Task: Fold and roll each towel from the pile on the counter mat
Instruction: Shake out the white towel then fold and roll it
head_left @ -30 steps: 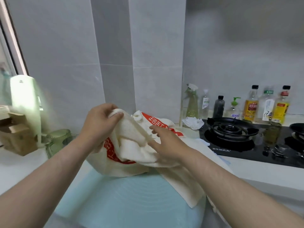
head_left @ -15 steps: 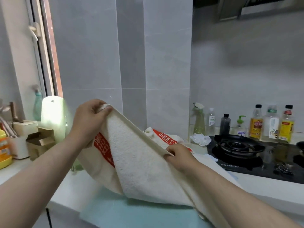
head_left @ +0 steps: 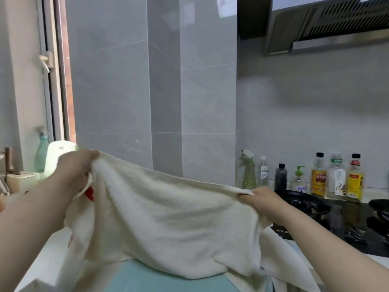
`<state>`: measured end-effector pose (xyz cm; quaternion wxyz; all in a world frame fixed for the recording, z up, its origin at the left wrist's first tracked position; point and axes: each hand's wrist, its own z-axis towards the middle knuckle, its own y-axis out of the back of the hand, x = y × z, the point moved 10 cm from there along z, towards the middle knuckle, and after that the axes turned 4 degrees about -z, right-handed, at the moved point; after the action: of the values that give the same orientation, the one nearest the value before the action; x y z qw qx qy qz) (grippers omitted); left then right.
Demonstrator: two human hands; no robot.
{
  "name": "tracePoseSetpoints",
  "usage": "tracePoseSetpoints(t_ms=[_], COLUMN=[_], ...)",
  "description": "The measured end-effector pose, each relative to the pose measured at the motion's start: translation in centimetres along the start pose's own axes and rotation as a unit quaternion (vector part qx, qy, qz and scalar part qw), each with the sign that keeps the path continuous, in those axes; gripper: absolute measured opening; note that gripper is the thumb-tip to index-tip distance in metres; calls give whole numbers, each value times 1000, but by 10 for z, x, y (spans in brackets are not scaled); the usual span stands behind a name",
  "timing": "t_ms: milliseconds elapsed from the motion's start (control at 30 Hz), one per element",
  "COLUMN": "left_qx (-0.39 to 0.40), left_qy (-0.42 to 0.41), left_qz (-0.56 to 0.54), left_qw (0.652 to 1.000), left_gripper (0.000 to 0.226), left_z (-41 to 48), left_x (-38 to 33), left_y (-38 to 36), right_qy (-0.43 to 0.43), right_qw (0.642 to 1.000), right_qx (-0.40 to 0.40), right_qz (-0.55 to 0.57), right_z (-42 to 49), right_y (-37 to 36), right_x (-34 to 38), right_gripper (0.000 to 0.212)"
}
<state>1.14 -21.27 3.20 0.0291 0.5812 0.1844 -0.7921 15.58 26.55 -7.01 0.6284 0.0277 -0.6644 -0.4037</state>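
Observation:
A cream towel [head_left: 168, 218] hangs spread in the air between my hands, above the pale blue counter mat [head_left: 164, 281]. My left hand [head_left: 75, 169] grips its upper left corner, fingers curled round the cloth. My right hand [head_left: 263, 201] pinches the upper right corner, lower than the left. More cream towels [head_left: 294, 268] lie on the mat behind and to the right, mostly hidden by the held one. A patch of red print [head_left: 90, 192] shows under my left hand.
A black gas stove [head_left: 336, 220] sits at the right. Several bottles [head_left: 317, 178] and a spray bottle [head_left: 248, 171] line the tiled wall behind it. At the left stand a green-white appliance [head_left: 56, 152], a teal bottle [head_left: 41, 152] and a knife block [head_left: 19, 180]. A range hood [head_left: 328, 24] hangs top right.
My hands have moved apart and lifted the towel, stretching it wide. The right hand travelled right toward the stove. The camera has tilted upward.

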Motion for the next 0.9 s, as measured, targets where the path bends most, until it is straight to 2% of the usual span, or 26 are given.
tracePoseSetpoints(t_ms=[33,100,200,267,367,467,533,633,667,733,833,900], left_qx=[25,103,204,265,274,262,269,278,297,318,352,422], left_qy=[67,151,199,240,314,375,396,399,395,365,270,146], left_qz=[-31,-28,43,-12,-57,-78,-113,-182,-203,-217,-130,27], left_qw=[997,983,958,934,907,886,871,855,845,848,887,894], left_gripper=[8,17,32,30,15,26,36,49,53,56,60,76], left_z=[-3,-16,-50,-85,-130,-155,-166,-169,-171,-174,-176,-191], left_x=[16,38,65,90,140,190,209,224,226,222,216,207], left_y=[-13,-44,-90,-126,-158,-163,-164,-162,-165,-160,-141,-128], right_qy=[-34,-101,-127,-107,-47,-21,-34,-62,-54,-19,13,16], right_qw=[997,969,921,925,950,956,932,875,872,879,869,866], right_qx=[24,77,108,81,72,116,144,199,208,217,221,221], right_qz=[66,212,351,355,301,267,330,438,440,424,442,448], right_z=[2,2,4,2,-14,-37,-48,-54,-54,-54,-58,-59], right_y=[-6,-27,-60,-73,-101,-132,-146,-167,-171,-173,-173,-174], right_x=[1,7,21,22,15,2,-7,-20,-22,-22,-20,-22], right_gripper=[27,24,10,13,25,31,34,46,51,53,39,36])
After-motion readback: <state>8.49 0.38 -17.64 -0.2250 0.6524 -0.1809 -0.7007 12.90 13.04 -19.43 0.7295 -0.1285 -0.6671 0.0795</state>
